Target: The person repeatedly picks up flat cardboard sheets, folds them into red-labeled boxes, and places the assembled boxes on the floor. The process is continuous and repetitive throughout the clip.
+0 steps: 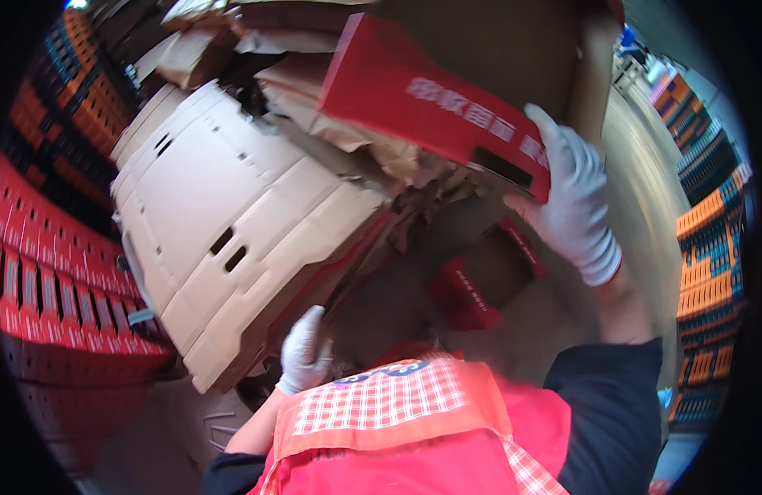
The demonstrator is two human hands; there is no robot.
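Your right hand (572, 198), in a white knit glove, is raised and clamped on the lower corner of a red flattened carton (435, 103), fingers spread up along its edge and thumb underneath, so the sheet hangs tilted over the heap instead of lying on it; gripping at the corner gives you leverage over a wide, floppy piece. Your left hand (305, 353), gloved the same way, sits low and close to your chest, fingers curled against the bottom edge of a stack of flattened tan cardboard boxes (232, 223). Whether it truly grips that edge or only braces it, you cannot tell from this angle. The stack leans at a slant, and the hand at its foot appears to keep it from sliding. Behind the red carton lie crumpled brown cardboard scraps (331, 115), loosely piled, and below it a smaller open red box (484, 280) rests on the grey floor (562, 330). Rows of red crates (43, 272) line your left side, orange and dark crates (707, 247) stand well apart on your right. Your red apron with checked trim (397, 412) fills the lower edge.
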